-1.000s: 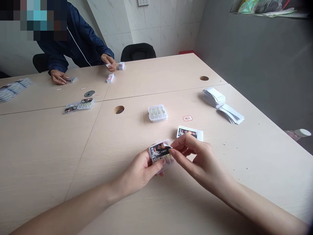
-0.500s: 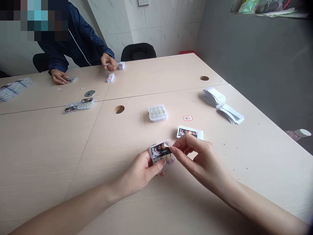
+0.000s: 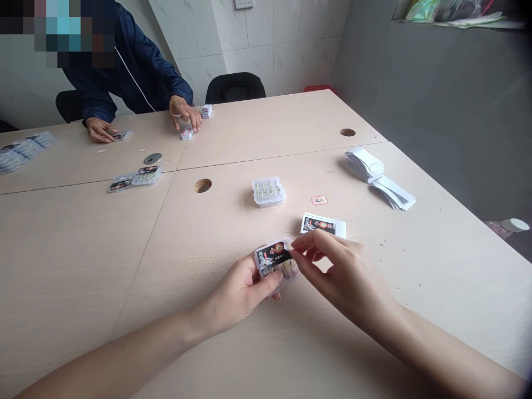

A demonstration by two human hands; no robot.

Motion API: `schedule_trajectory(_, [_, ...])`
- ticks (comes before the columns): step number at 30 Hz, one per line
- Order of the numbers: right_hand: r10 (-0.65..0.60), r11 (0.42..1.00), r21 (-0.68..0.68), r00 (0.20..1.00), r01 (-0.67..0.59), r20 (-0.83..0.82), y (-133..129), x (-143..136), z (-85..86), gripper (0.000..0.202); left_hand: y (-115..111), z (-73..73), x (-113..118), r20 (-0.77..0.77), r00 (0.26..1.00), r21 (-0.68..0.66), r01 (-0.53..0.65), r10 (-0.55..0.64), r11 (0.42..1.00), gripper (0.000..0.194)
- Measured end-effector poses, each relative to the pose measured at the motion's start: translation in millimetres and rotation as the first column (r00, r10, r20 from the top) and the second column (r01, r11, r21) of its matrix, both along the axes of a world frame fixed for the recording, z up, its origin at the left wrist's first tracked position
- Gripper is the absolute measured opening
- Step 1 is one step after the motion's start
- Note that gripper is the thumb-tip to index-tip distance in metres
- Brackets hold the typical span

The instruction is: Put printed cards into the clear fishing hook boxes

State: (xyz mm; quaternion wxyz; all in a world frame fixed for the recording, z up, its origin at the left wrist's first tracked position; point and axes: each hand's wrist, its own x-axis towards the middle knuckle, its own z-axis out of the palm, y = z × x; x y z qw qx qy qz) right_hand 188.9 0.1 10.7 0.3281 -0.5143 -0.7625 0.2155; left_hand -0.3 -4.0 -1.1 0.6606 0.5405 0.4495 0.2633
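Observation:
My left hand (image 3: 253,285) is closed around a small clear plastic box (image 3: 286,274) of gold-coloured fishing hooks, tilted toward me with the thumb on its near side. A black sticker (image 3: 269,257) with white and red print lies along the upper part of its lid. Thumb and forefinger of my right hand (image 3: 328,260) pinch the sticker's right end at the box's corner. Just beyond the right hand, a stack of the same stickers (image 3: 320,223) on white backing rests on the table, partly hidden by my knuckles.
More hook boxes (image 3: 269,192) are stacked ahead, near a small red-bordered label (image 3: 319,200). White paper strips (image 3: 366,165) lie in piles at right. Opposite, a person in a dark blue jacket (image 3: 137,61) handles another box. Two labelled boxes (image 3: 146,175) sit left of a round table hole (image 3: 203,185).
The sticker's right part, folded up before, now lies flatter on the lid, and my right fingers have shifted very slightly. The co-worker's hand has lowered and spread over the small card stack.

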Motion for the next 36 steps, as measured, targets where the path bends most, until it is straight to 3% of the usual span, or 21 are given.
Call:
schedule_trajectory(9, [0.017, 0.997, 0.074, 0.998, -0.021, 0.053, 0.3, 1.3, -2.5, 0.007, -0.8, 5.0, 1.7, 0.004, 1.0, -0.011, -0.011, 0.011, 1.0, 0.011])
schedule_trajectory(18, [0.071, 0.997, 0.029, 0.997, -0.072, 0.045, -2.0, 0.2, 2.8, 0.012, 0.7, 2.8, 0.5, 0.015, 1.0, 0.027, 0.018, -0.019, 0.999, 0.014])
schedule_trajectory(36, [0.028, 0.995, 0.087, 0.992, -0.039, 0.127, -0.4, 1.4, -0.2, 0.01, -1.1, 3.5, -1.0, -0.01, 1.0, 0.023, 0.024, -0.024, 0.999, 0.016])
